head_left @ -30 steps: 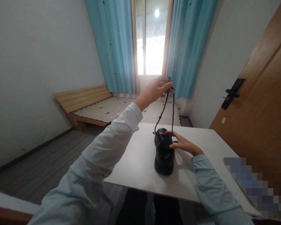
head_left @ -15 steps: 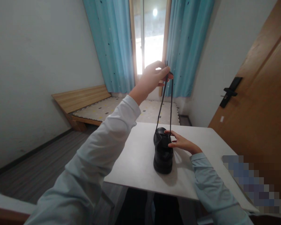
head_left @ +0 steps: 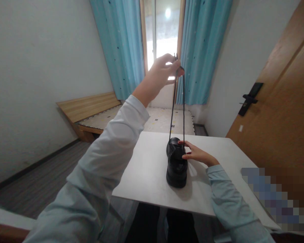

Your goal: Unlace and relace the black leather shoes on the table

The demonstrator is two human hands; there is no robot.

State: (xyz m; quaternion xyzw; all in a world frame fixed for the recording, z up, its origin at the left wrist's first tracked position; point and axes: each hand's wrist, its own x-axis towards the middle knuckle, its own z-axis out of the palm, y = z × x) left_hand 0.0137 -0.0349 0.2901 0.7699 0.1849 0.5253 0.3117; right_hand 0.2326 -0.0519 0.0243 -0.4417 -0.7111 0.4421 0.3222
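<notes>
A black shoe (head_left: 176, 172) sits upright on the white table (head_left: 147, 165), its heel end toward me. Two strands of black shoelace (head_left: 183, 108) rise taut from it. High above the table, my left hand (head_left: 164, 69) is closed on the upper part of the laces, with short ends poking out over the fingers. My right hand (head_left: 196, 153) rests at the shoe's right side, fingers and thumb pressed against the upper near the tongue. The inside of its grip is partly hidden.
Beyond the table stands a bed (head_left: 157, 119) with a wooden headboard (head_left: 91, 104). Blue curtains (head_left: 205, 50) flank a bright window. A wooden door (head_left: 276, 111) with a black handle is at right. A pixelated patch covers the table's right edge.
My left hand has moved up and slightly left, drawing the laces higher and straighter. The shoe and my right hand have stayed in place.
</notes>
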